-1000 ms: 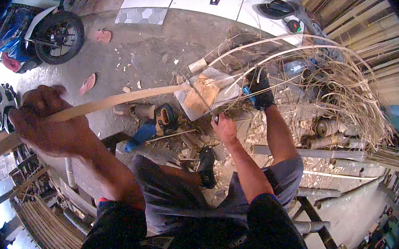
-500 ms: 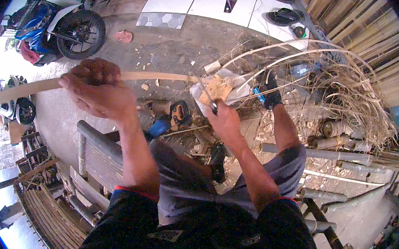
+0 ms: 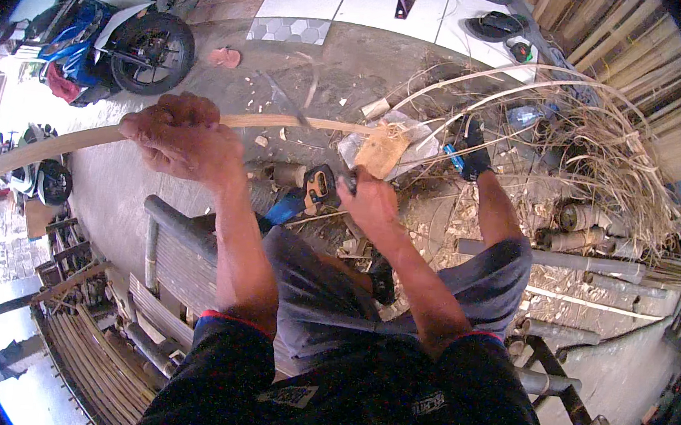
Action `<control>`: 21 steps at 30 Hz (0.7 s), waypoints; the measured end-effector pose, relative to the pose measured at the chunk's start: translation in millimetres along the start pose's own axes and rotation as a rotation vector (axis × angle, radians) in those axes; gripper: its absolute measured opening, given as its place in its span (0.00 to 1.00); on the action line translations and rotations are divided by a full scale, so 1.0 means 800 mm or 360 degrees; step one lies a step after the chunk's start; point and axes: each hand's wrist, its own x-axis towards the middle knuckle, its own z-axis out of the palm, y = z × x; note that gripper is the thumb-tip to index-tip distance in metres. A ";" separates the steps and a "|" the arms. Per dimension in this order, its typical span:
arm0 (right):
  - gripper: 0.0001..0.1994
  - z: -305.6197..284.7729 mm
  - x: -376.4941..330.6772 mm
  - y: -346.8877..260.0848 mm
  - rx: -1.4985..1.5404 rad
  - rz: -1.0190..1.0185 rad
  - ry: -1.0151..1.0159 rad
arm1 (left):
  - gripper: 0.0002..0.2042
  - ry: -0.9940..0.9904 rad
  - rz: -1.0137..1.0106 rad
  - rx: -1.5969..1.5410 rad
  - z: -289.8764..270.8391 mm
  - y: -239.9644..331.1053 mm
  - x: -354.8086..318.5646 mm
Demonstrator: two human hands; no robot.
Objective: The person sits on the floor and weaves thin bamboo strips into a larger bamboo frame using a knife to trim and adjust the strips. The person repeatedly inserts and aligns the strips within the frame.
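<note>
Left hand (image 3: 179, 138) grips a long bamboo strip (image 3: 51, 148); right hand (image 3: 370, 203) holds a blade (image 3: 381, 151) at its end above scattered shavings (image 3: 447, 214).

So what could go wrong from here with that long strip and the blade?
1. The right hand works a tool against the long pale bamboo strip just above the person's grey-shorts thigh; a slip could send the tool toward the leg.
2. The left hand grips the bare strip; its edges could cut or splinter the palm if it slides.
3. The strip's free end arcs far out to the left and could whip if released.
</note>
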 end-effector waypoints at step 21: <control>0.19 0.058 0.032 0.125 -0.0126 0.0195 -0.0262 | 0.27 0.0202 0.0116 0.0387 0.021 0.003 0.000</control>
